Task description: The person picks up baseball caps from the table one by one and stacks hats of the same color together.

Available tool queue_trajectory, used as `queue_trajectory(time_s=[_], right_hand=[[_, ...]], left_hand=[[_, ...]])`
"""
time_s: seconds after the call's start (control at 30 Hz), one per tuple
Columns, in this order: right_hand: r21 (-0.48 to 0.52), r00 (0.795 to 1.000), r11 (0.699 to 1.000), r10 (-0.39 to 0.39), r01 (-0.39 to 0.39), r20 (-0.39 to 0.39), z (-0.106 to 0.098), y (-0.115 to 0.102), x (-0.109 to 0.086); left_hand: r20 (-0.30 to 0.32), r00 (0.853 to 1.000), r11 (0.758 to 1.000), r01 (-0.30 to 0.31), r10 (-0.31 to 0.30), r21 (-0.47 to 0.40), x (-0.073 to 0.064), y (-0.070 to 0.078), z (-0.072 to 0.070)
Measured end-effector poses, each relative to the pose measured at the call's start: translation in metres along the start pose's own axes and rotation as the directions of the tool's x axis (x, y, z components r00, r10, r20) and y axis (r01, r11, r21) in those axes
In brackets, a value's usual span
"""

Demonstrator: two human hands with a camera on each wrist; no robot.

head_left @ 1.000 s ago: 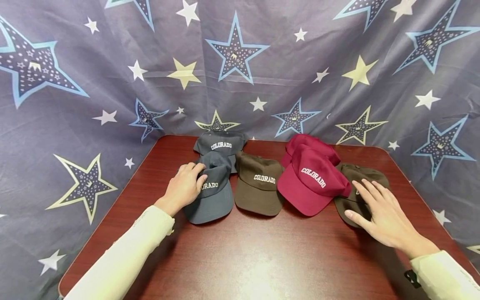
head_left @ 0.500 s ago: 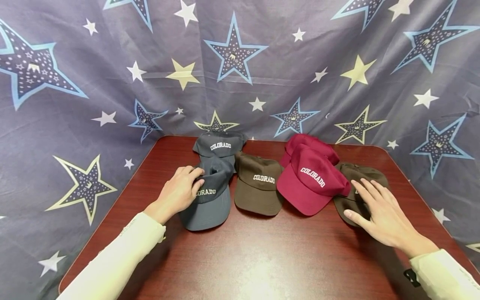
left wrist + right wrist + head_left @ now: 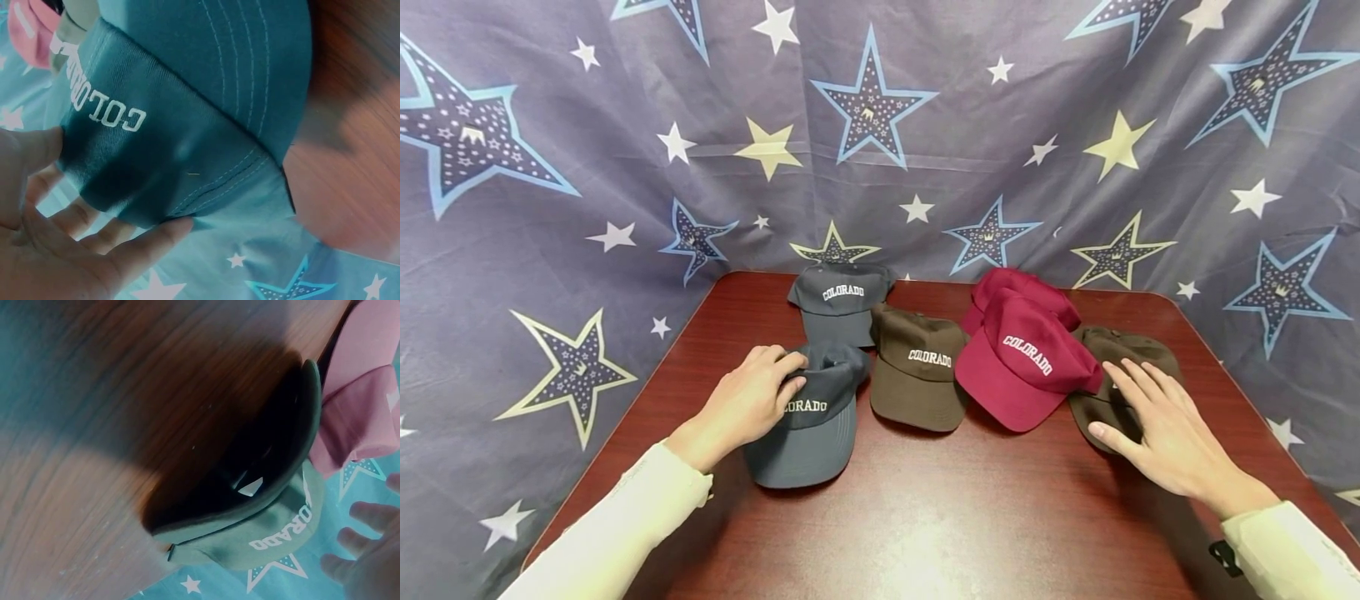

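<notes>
My left hand (image 3: 741, 404) holds a dark blue-grey baseball cap (image 3: 805, 454) by its crown, the brim toward me. In the left wrist view the thumb lies at the cap's (image 3: 156, 156) white lettering and the fingers (image 3: 150, 244) curl along the crown's side. At the right, my right hand (image 3: 1172, 433) hovers with straight, spread fingers over a brown cap (image 3: 1142, 350), partly hiding its lettering. The right wrist view shows that brown cap (image 3: 269, 544) on the table, its brim raised, with the fingertips (image 3: 340, 565) apart from it.
Another blue-grey cap (image 3: 838, 304) sits at the back left. A second brown cap (image 3: 917, 383) lies mid-table, beside two overlapping crimson caps (image 3: 1026, 358). The reddish wooden table (image 3: 895, 517) ends at a star-patterned cloth (image 3: 880, 192) hung behind and at both sides.
My left hand has drawn the front blue-grey cap toward me and slightly left, away from the cap behind it. The right hand has stayed in place.
</notes>
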State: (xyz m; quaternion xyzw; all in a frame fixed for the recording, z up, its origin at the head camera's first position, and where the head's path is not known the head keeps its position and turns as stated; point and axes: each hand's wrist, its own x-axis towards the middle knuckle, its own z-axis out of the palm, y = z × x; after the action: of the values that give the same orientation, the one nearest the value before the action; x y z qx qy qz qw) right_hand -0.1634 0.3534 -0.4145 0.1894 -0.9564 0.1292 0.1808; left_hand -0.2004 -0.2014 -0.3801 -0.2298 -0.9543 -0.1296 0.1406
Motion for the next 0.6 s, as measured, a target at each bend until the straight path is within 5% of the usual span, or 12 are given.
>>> queue_trajectory(time_s=[0.6], right_hand=[[0.008, 1.0, 1.0, 0.001, -0.001, -0.004, 0.001, -0.002, -0.003]], left_hand=[[0.034, 0.998, 0.998, -0.063, 0.062, 0.028, -0.036, 0.021, -0.014]])
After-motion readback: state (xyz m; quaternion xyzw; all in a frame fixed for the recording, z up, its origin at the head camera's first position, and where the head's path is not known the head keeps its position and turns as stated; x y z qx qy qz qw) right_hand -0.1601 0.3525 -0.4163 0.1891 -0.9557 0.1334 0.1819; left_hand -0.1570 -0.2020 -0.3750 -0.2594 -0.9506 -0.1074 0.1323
